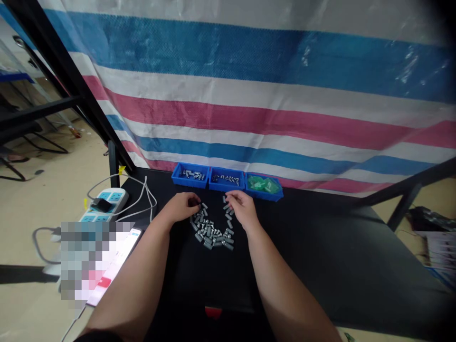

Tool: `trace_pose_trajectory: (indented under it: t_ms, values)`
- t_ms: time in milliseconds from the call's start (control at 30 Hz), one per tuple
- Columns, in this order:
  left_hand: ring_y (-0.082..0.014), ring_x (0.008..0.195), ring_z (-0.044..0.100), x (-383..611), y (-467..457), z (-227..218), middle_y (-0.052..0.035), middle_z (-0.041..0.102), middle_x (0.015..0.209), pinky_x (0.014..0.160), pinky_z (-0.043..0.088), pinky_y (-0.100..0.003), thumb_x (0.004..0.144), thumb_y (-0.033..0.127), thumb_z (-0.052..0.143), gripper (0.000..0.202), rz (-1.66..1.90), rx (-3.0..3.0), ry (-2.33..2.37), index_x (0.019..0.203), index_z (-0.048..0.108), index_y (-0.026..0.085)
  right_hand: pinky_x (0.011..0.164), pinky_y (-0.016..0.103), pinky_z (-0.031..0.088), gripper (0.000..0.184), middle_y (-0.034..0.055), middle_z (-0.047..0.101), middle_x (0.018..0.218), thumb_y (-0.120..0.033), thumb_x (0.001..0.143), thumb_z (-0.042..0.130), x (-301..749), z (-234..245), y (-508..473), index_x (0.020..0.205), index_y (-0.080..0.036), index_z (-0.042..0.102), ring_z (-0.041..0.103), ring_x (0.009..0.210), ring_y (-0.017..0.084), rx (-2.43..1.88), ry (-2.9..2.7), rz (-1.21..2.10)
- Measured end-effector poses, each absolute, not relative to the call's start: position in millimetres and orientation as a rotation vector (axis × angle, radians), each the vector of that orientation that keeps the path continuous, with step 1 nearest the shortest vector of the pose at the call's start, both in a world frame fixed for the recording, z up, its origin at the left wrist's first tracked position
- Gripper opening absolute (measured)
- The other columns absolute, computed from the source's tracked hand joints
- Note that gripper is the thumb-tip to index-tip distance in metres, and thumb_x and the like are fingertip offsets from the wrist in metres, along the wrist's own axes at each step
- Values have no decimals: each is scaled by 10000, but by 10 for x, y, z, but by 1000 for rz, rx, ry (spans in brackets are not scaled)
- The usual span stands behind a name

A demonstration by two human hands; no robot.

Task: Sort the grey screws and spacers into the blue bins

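Note:
A loose pile of small grey metal cylinders (209,232), with shinier bits among them, lies on the black tabletop between my hands. At the pile's upper left, my left hand (183,206) has its fingers curled in towards the thumb. My right hand (242,208) pinches with thumb and fingertips by the line of cylinders on the upper right. Whatever either hand holds is too small or hidden to make out. Just beyond the hands stand a blue bin of metal pieces (178,180), a second blue bin of small metal parts (217,185) and a blue bin with green packets (261,194).
On the left, a white power strip (117,198) carries a black plug (102,204) and looping white cables. A phone with a lit screen (116,266) lies below it. A striped plastic sheet (249,114) hangs behind the black table (320,256), between dark frame bars.

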State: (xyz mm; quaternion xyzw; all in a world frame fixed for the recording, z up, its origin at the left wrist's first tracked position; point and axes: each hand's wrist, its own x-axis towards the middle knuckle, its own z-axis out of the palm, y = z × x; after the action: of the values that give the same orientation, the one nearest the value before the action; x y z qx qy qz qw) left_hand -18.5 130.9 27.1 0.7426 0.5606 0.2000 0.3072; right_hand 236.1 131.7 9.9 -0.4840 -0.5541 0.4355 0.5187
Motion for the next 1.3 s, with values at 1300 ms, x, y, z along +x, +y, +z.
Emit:
trace_pose_trajectory:
  t_ms: [1300]
  values:
    - [-159, 741, 736, 36, 1582, 239, -84, 747, 1048, 688, 579, -275, 863, 271, 677, 741, 1506, 793, 1032, 1521, 335, 271, 618, 268, 415, 70, -56, 501, 577, -269, 778, 584, 2274, -33, 1348, 815, -221, 617, 504, 550, 144, -1426, -1655, 507]
